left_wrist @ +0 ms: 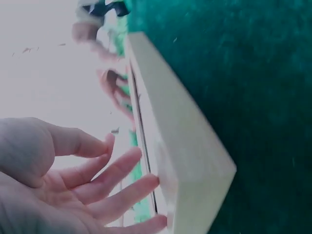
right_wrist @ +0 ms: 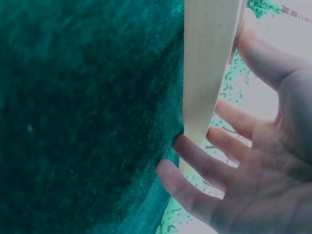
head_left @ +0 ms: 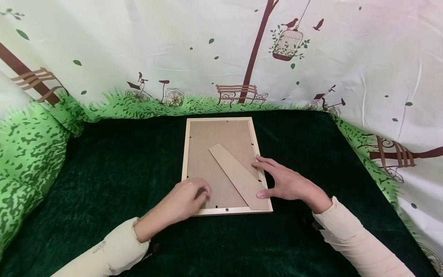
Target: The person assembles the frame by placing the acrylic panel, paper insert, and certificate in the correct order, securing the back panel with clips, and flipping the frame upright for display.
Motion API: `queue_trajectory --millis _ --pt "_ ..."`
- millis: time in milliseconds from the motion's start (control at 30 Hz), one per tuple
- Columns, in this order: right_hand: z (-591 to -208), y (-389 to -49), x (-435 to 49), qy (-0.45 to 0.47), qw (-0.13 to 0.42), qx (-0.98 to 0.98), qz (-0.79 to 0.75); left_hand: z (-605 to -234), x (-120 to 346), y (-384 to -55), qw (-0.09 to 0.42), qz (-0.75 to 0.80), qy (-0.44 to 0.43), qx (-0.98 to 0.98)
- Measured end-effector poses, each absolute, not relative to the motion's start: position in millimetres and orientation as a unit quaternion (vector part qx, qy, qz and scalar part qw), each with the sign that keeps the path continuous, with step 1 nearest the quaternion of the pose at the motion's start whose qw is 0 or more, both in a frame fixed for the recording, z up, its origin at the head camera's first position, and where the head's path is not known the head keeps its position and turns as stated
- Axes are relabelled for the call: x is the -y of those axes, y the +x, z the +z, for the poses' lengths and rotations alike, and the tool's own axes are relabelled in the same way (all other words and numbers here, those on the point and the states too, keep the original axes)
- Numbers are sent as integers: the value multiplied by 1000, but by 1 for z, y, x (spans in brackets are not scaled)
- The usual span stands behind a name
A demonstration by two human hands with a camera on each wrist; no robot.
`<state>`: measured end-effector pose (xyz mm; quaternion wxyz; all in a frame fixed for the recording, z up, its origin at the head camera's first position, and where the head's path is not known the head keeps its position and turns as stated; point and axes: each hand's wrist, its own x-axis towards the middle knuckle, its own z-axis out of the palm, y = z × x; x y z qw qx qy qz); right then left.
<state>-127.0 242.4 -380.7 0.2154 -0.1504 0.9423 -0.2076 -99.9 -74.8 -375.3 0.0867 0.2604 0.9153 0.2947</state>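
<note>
A picture frame [head_left: 184, 163] of pale wood lies face down, its brown backboard [head_left: 207, 132] upward. A slanted easel stand [head_left: 238, 181] lies across the backboard, its wide end at the lower right. My left hand [head_left: 188, 198] is over the frame's lower left corner; in the left wrist view its fingers [left_wrist: 124, 195] are loosely bent beside the wooden edge, with nothing seen between thumb and fingers. My right hand [head_left: 285, 179] rests at the right edge, fingers spread along the side [right_wrist: 202, 73] and thumb near the stand's wide end.
Dark green cloth [head_left: 131, 161] covers the table. A printed curtain [head_left: 155, 46] with trees, benches and bicycles hangs behind and along both sides. Small dark tabs [head_left: 252, 144] dot the frame's inner edge.
</note>
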Motion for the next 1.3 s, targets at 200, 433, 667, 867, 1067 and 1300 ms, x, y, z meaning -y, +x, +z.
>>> queue_trajectory --millis 200,433,667,867,1067,1300 --pt "-379 -126 -240 -170 195 -946 -197 -370 106 -112 91 339 178 -919" --pt "-367 -121 -223 -208 178 -949 -155 -384 121 -117 179 295 102 -933" --pt "-359 -124 -197 -194 163 -958 -134 -397 118 -115 206 304 117 -923" --pt "-361 -129 -181 -183 146 -969 -84 -400 111 -113 192 268 151 -932" --pt "-368 -129 -171 -191 129 -972 -52 -404 109 -111 128 236 166 -949" --pt "-368 -128 -169 -191 104 -971 -95 -398 111 -107 40 231 162 -959"
